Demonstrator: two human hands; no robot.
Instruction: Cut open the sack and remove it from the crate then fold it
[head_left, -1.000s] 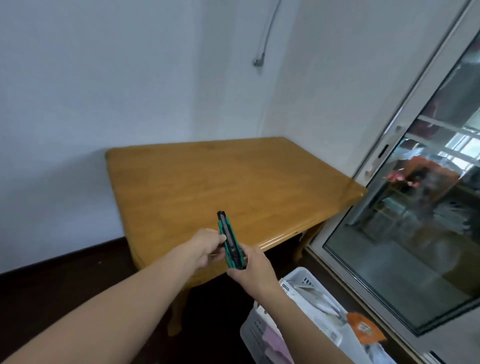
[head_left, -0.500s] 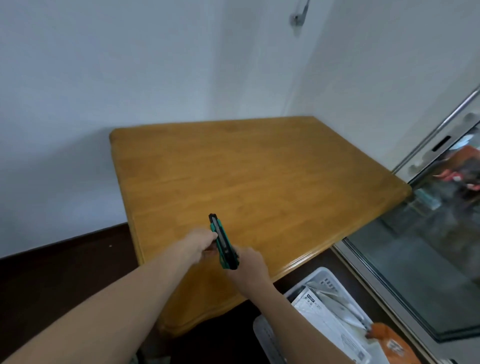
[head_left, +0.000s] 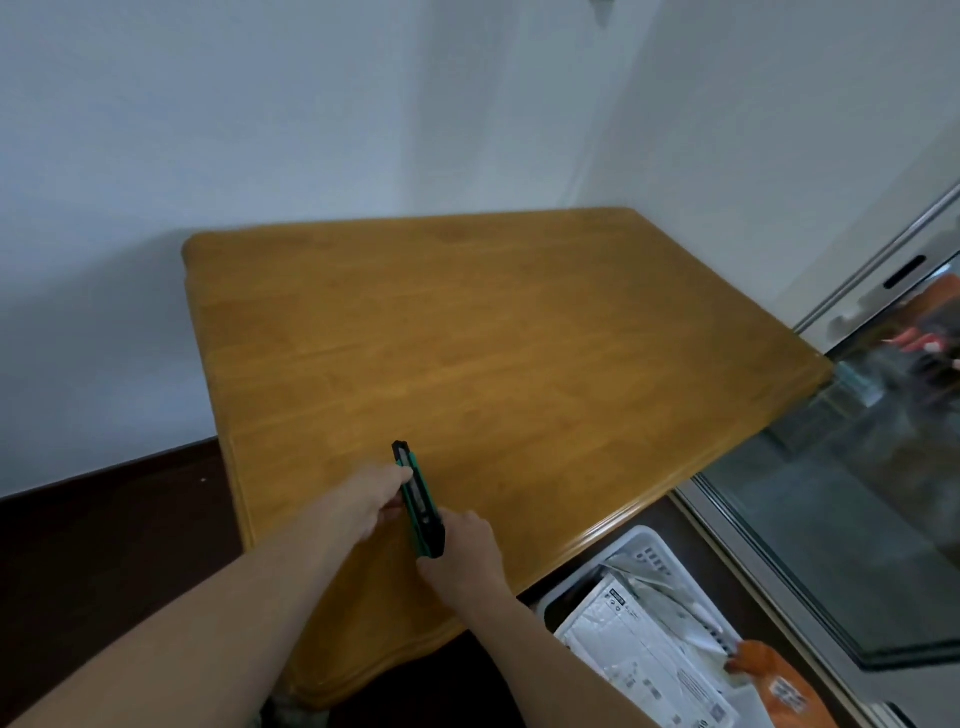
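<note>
- Since half a second ago the view has tipped down and swung a little left, so more of the white crate (head_left: 644, 538) shows at the lower right, while both hands have kept the same hold on the knife.
- Both forearms reach in from the near edge and meet over the near part of the wooden table (head_left: 467, 332), whose top is bare around them.
- Between the hands stands a green-and-black utility knife (head_left: 418, 501), tilted with its black tip pointing away from the person and slightly left.
- At the knife's upper half, the left hand (head_left: 371, 501) has its fingers pinched narrowly on the left side of the body.
- Lower down, the right hand (head_left: 467, 551) is wrapped around the butt end — fingers curled closed on the handle.
- Whether a blade is extended cannot be told (the tip is small and dark).
- On the dark floor just right of the table's near corner sits the crate, partly tucked under the table edge.
- Inside it lies the sack (head_left: 631, 647), pale grey-white with printed labels, its surface crumpled and blurred.
- An orange packet (head_left: 779, 686) rests at the crate's near right side, touching the pale wrapping.
- A glass sliding door (head_left: 852, 525) runs along the right, and white walls close the far corner.
</note>
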